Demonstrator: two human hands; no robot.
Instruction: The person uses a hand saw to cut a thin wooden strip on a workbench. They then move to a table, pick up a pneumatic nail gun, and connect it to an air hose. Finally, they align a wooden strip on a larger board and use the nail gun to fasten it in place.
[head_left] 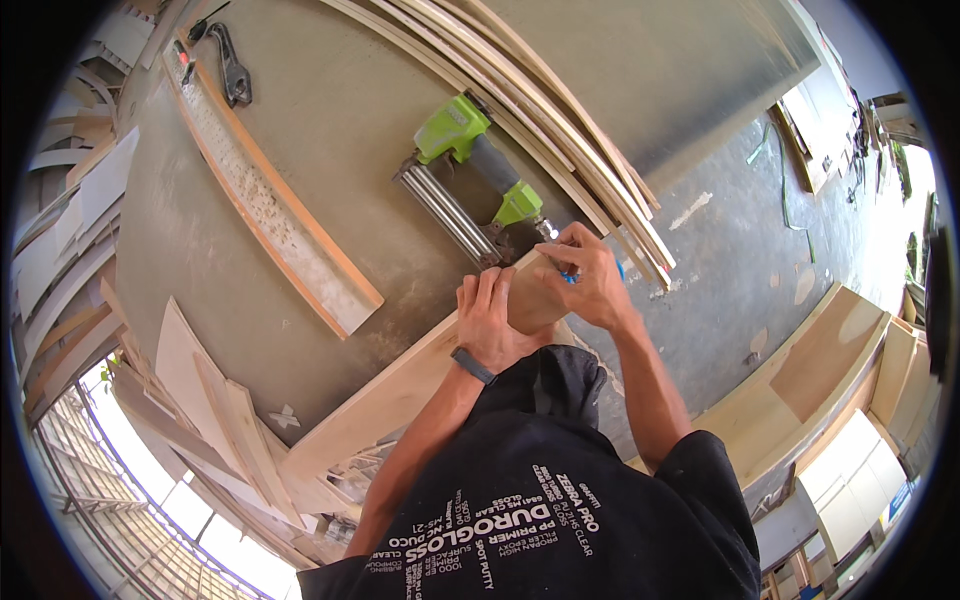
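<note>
A broad grey workbench top fills most of the view, with a bundle of long, thin, curved pale wooden strips running diagonally across its upper right part. On the left of the bench lies a long, narrow wooden tray-like frame with orange-brown edges, and just above its upper end rests a dark metal clamp tool.

A long, flat, pale plywood board stretches from the lower left up to the bench's near edge, where both hands meet on its upper end. A lime-green and grey pneumatic nail gun with a silver magazine lies on the bench just beyond the board's end, its nose close to the fingers.

The left hand, with a dark band at the wrist, lies flat on the board, fingers pressed together and pointing away from the body. The right hand is curled over the board's end, its fingers pinching a small blue object, mostly hidden, so I cannot tell what it is.
</note>
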